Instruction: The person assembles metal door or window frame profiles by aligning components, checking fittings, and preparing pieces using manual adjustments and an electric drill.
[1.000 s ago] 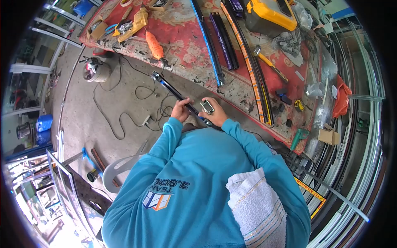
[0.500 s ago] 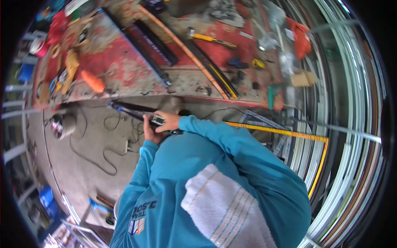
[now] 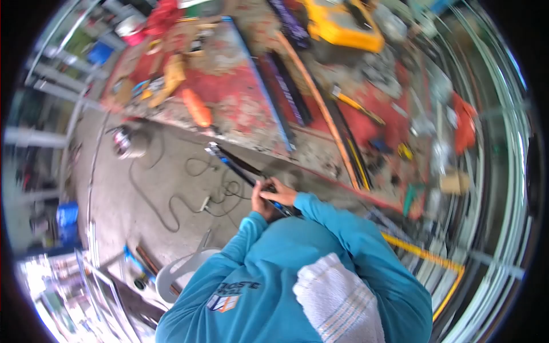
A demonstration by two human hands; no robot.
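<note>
Beside a long surface [image 3: 223, 86] spread with a worn red-and-tan cover, a person in a teal sweatshirt [image 3: 274, 268] holds a blue-and-black bar [image 3: 235, 166] above the concrete floor [image 3: 114, 188], its metallic tip near the surface's front edge. The left hand [image 3: 261, 204] is closed around the bar's near part; the right hand [image 3: 280, 192] meets it there, though blur makes it impossible to tell what its fingers grip. A towel [image 3: 343, 300] lies over the sweatshirt. Across the surface run a blue strip [image 3: 258, 82], a purple strip [image 3: 287, 91] and an orange strip [image 3: 320, 104], with a hammer [image 3: 360, 106] to their right. Dark cords [image 3: 167, 206] loop over the floor, a pale chair [image 3: 164, 283] stands beside the left sleeve, and lengths of metal [image 3: 503, 194] fill the right side of the workshop. On the floor, a bucket [image 3: 136, 146] holds items too blurred to name. A yellow-and-black case [image 3: 346, 37] sits toward the surface's far side. A pink-and-white tub [image 3: 131, 33], contents unreadable, shows near a red bag [image 3: 163, 17] at far left, while an orange bag [image 3: 465, 126] and a carton [image 3: 454, 183] line the right edge.
</note>
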